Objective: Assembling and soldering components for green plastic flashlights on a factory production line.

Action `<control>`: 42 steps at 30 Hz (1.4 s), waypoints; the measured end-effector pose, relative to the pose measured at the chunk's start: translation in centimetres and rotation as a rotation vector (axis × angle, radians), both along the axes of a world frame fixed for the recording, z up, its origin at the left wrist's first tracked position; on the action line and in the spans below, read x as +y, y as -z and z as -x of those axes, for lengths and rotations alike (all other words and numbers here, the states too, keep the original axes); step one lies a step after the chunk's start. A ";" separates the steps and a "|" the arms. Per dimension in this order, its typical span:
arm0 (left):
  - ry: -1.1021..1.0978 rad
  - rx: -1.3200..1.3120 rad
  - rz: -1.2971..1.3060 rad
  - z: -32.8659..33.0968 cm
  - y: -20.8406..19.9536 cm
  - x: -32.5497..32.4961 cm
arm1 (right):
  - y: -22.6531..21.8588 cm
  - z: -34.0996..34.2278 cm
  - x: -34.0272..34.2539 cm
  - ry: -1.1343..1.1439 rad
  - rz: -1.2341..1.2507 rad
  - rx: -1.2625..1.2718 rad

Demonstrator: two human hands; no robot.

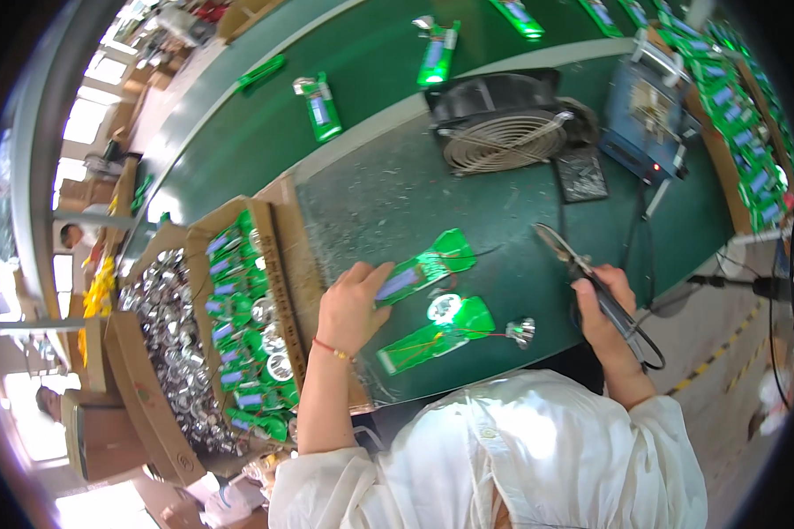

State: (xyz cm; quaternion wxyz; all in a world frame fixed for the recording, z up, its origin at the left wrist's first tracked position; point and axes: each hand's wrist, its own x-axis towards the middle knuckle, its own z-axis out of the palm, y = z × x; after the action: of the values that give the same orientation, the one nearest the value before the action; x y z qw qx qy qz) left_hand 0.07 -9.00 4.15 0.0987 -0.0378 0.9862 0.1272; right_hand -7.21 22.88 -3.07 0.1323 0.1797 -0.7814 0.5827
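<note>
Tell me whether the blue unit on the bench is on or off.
Apparently on: a small red light glows on the lower front of the blue unit.

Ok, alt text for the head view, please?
The left hand holds a green part on a workbench while the right hand grips a corded tool. A second green part lies alongside, with a fan beyond and an open carton of similar parts at left.

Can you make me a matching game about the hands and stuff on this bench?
Things:
1. Left hand
2. Right hand
3. Fan
4. Heap of silver cups

Clues:
A. In a cardboard box at the left
B. Gripping a dark-handled tool
C. Black, with a round wire grille
D. Touching a green piece

Pairs: 1-D, 2-B, 3-C, 4-A
</note>
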 end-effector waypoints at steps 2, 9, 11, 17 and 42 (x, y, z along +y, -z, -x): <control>0.060 -0.059 0.093 1.0 -1.1 -1.8 | 0.7 0.0 0.5 0.008 0.001 -0.049; -0.377 0.402 0.121 8.8 -4.6 -14.3 | 2.3 0.2 0.4 -0.065 0.027 0.085; -0.482 0.534 0.228 11.3 -2.8 -17.7 | 1.8 0.0 0.2 -0.062 0.017 0.065; -0.586 0.169 0.486 16.8 5.7 -19.6 | 1.2 0.4 0.0 -0.080 -0.113 0.067; 0.195 0.093 0.136 -2.0 1.2 2.7 | 0.9 -0.2 0.4 -0.016 0.084 -0.174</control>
State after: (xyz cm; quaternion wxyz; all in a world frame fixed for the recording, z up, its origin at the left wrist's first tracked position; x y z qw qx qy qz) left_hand 2.09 -6.31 2.99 0.0620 0.0574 0.9951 0.0512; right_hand -7.02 23.25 -3.95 0.0668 0.1288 -0.7635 0.6293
